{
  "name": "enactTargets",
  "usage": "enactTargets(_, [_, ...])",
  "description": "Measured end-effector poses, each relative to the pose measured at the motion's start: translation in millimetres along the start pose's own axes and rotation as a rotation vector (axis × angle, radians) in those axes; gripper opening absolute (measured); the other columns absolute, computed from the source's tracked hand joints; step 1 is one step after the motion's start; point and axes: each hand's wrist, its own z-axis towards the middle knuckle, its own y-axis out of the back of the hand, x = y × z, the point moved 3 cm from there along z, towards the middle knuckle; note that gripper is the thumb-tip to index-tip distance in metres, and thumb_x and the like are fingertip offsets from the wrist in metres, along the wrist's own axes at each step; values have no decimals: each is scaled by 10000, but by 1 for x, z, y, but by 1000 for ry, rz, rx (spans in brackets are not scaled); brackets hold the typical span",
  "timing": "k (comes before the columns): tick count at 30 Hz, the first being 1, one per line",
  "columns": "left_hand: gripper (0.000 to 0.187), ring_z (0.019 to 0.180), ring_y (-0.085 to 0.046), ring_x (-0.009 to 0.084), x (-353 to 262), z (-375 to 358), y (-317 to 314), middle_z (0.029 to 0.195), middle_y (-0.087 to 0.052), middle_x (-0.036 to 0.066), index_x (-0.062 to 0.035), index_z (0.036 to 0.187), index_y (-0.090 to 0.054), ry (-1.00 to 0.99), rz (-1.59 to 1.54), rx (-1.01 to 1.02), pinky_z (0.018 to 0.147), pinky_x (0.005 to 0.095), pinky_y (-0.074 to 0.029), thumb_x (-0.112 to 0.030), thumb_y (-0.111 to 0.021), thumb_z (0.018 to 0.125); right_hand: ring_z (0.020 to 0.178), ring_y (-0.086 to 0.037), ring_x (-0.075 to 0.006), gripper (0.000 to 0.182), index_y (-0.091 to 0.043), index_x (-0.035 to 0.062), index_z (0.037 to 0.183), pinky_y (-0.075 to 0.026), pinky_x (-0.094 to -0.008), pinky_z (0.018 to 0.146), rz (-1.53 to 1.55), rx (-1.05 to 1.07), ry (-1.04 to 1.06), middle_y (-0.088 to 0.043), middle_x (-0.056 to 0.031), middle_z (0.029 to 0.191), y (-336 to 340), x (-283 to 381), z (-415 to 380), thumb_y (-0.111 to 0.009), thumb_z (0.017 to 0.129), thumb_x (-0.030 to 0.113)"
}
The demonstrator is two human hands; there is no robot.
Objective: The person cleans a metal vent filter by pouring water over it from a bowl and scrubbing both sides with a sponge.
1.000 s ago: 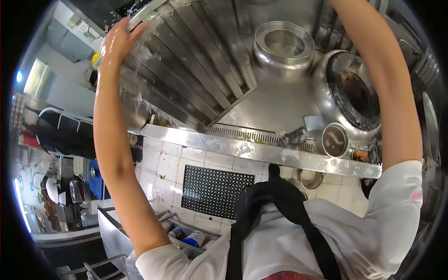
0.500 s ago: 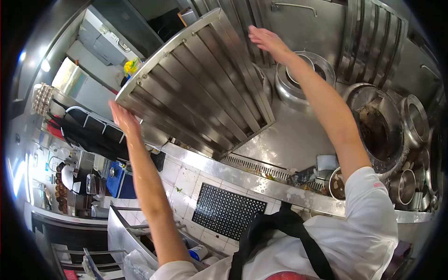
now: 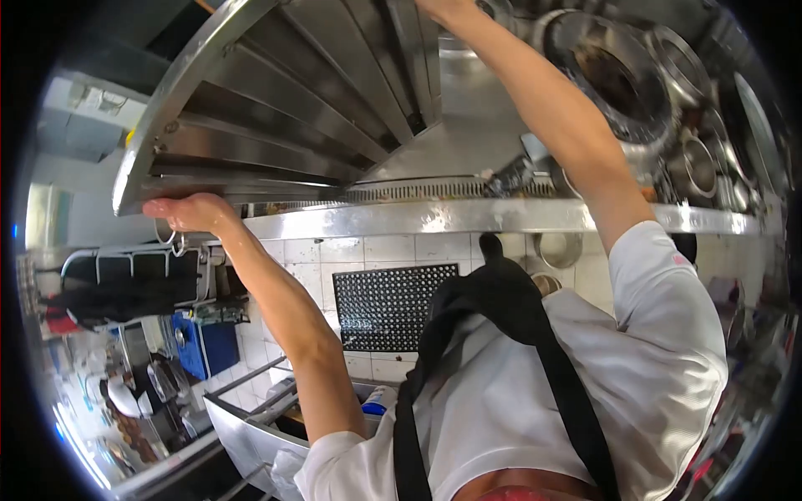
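A large stainless steel baffle filter panel (image 3: 288,96) with long parallel slats fills the upper left of the view, tilted over the steel counter. My left hand (image 3: 190,213) is at its lower left corner, with the fingers against the underside of the frame. Beside the panel's right side, my right hand (image 3: 443,7) is mostly cut off by the top edge of the view, so its fingers are hidden. Skin on my left hand and forearm looks wet.
The steel counter (image 3: 480,150) has a slotted drain (image 3: 418,190) along its front rim (image 3: 401,220). A dark, dirty wok burner (image 3: 614,75) and several metal pots stand at right. Below lie a black rubber mat (image 3: 393,305) and white floor tiles. A blue box (image 3: 207,342) sits at left.
My view has turned and tipped downward. The panel now appears further up and left, its lower edge closer to level. My right hand has gone to the top edge of view.
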Motion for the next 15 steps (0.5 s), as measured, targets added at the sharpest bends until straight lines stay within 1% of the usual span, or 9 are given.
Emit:
enactTargets(1, [783,965,-612,336,-14,1,-2,1105,-650,267,109,1174,-571,-26,-8,63,882,444,-513,-597,-257,1047,751,-529,-174,597,-656,-25,853,-457,-377,699,53,-114,17,-626,-65,744,19,12,-13,-574,959,557])
enactTargets(2, [783,965,-612,336,-30,2,-6,1105,-650,267,109,1174,-571,-13,-34,80,882,444,-513,-597,-257,1047,707,-495,-147,586,-633,-14,787,-438,-359,640,108,-230,40,-591,-29,695,40,25,-24,-594,957,546])
enactTargets(4, [746,952,-608,291,-52,5,-24,1091,-649,228,49,1197,-549,125,-245,228,865,422,-518,-630,-290,1030,706,-472,-93,559,-637,15,767,-421,-315,620,72,-283,7,-543,17,679,92,44,-46,-599,965,536])
enactTargets(6, [777,928,-610,263,-41,19,-63,1011,-672,200,61,1137,-574,17,-353,244,850,411,-520,-660,-313,1012,718,-463,-69,518,-644,40,800,-404,-276,618,36,-399,39,-570,30,741,133,85,-80,-604,969,528])
enactTargets(8, [788,821,-604,260,-68,8,-95,861,-678,187,59,1024,-632,142,-326,425,785,432,-517,-668,-326,1006,741,-466,-54,472,-642,41,861,-397,-248,637,101,-549,10,-592,32,800,137,159,-114,-602,982,496])
enactTargets(10, [822,703,-571,276,-84,2,-146,756,-661,193,66,876,-662,-248,-250,333,715,464,-497,-661,-304,1012,775,-485,-47,383,-641,32,937,-399,-220,669,180,-540,158,-613,31,872,142,173,-137,-646,979,413])
enactTargets(12, [851,689,-564,306,-115,-10,-172,779,-655,238,83,815,-648,-16,-349,544,724,497,-467,-667,-294,1008,817,-534,-55,284,-654,27,1026,-431,-212,720,120,-621,128,-644,16,935,154,174,-149,-697,956,299])
enactTargets(13, [851,689,-564,306,-118,-19,-194,779,-655,238,83,815,-648,-22,-374,560,724,497,-467,-667,-294,1008,835,-558,-60,250,-656,26,1063,-448,-214,743,110,-645,153,-658,7,969,158,177,-152,-725,941,234])
enactTargets(15, [892,783,-584,315,-120,-28,-226,840,-671,249,114,894,-654,-64,-410,562,798,472,-460,-688,-278,997,825,-552,-58,242,-652,26,1054,-452,-220,738,93,-654,181,-658,7,967,160,198,-159,-723,943,228])
